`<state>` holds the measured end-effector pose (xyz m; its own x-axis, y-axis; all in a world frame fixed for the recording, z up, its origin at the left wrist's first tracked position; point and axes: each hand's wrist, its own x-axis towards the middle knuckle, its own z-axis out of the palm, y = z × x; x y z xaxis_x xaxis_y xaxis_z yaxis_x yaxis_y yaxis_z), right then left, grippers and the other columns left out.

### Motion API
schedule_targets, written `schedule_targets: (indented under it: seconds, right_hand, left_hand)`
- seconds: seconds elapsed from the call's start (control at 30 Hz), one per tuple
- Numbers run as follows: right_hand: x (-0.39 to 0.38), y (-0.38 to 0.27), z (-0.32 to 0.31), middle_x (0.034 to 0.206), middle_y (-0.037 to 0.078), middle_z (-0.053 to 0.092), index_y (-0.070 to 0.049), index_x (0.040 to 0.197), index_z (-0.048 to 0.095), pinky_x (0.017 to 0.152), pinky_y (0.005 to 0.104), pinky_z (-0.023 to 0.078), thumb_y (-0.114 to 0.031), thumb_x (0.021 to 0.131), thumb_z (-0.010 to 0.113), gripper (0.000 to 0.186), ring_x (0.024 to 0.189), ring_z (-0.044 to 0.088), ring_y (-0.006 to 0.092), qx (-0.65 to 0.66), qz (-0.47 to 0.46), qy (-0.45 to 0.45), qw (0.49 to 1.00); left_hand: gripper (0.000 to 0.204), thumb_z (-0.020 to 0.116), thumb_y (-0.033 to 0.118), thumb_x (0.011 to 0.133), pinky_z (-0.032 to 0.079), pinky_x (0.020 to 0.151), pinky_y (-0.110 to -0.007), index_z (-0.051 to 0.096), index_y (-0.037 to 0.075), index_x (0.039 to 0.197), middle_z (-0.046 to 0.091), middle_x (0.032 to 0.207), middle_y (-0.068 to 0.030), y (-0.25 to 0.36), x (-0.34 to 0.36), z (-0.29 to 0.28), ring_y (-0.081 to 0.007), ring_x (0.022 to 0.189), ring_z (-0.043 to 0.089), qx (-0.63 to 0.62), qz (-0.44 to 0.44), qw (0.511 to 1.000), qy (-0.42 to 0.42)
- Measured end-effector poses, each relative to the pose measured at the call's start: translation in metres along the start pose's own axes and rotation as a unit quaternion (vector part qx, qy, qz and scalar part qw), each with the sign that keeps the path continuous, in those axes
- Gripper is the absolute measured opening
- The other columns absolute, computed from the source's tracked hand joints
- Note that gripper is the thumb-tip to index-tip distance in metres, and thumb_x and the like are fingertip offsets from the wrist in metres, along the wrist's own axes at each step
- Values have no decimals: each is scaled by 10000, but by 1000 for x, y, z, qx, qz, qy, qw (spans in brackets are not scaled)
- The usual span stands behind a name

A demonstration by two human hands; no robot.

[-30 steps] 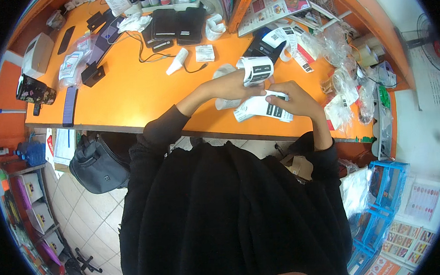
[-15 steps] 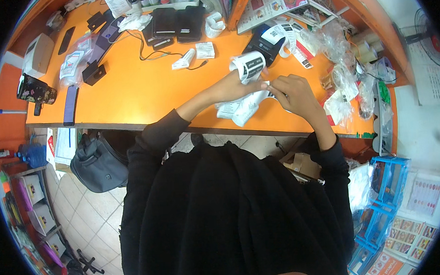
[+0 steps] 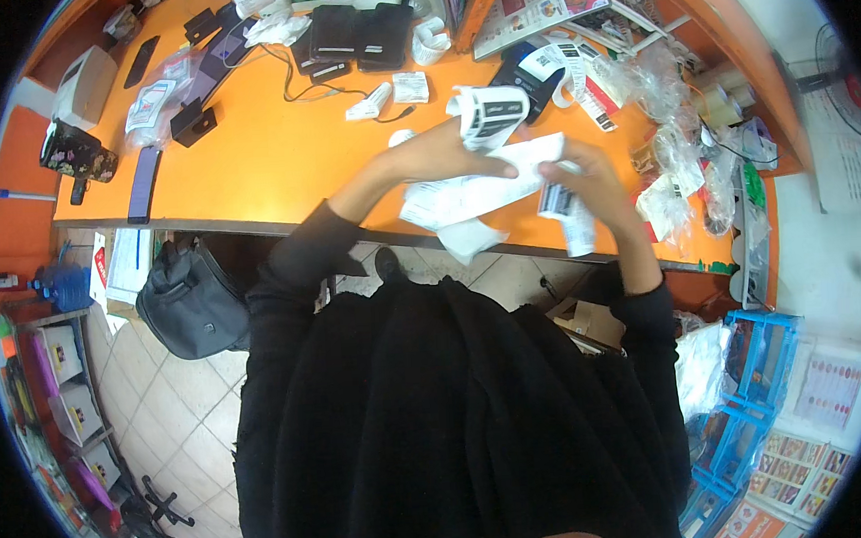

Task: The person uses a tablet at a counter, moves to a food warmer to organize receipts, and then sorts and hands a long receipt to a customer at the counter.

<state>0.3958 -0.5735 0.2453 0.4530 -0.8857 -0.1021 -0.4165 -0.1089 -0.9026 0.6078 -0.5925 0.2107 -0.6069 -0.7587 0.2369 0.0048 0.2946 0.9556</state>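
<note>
My left hand is closed on a long white label strip above the front part of the orange desk. A curled end with black print rises past its fingers. My right hand pinches the strip's right side. Below the right fingers dangles a printed tail, blurred by motion. Other loose folds of white paper droop near the desk's front edge. Just beyond my hands lies a dark boxy device with printed paper beside it.
Crumpled clear plastic and tape rolls crowd the right side. At the back are a black case, a cable and a white paper roll. A floral mug and a phone lie on the left.
My hands have moved apart, with the label strip now stretched between them. The right hand shifted right, and a printed tail now hangs beneath it. The view has tilted slightly.
</note>
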Motion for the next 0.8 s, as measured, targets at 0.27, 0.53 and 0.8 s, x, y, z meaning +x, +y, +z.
schedule_targets:
  seconds: [0.27, 0.53, 0.8]
  right_hand:
    - [-40, 21, -36, 829, 16, 560, -13, 911, 555, 701, 218, 383, -131, 768, 538, 186, 764, 501, 75, 73, 35, 150, 985]
    - [-56, 47, 3, 695, 4, 556, -38, 863, 535, 468, 154, 381, -134, 799, 518, 117, 529, 486, 24, 204, 48, 206, 956]
    - [-80, 67, 15, 641, 15, 569, -21, 817, 567, 498, 166, 415, -131, 791, 533, 119, 538, 522, 47, 221, 138, 144, 955]
  left_hand:
    - [317, 621, 60, 672, 435, 687, -247, 497, 45, 963, 549, 883, -43, -11, -47, -38, -119, 811, 527, -64, -116, 991, 5]
    - [399, 605, 59, 670, 422, 675, -255, 462, 77, 1043, 530, 892, -52, 2, -40, -32, -120, 811, 515, -92, -100, 967, 217]
    - [384, 581, 45, 694, 430, 670, -266, 443, 63, 1052, 561, 907, -82, 4, -34, -13, -133, 780, 543, -98, -59, 959, 259]
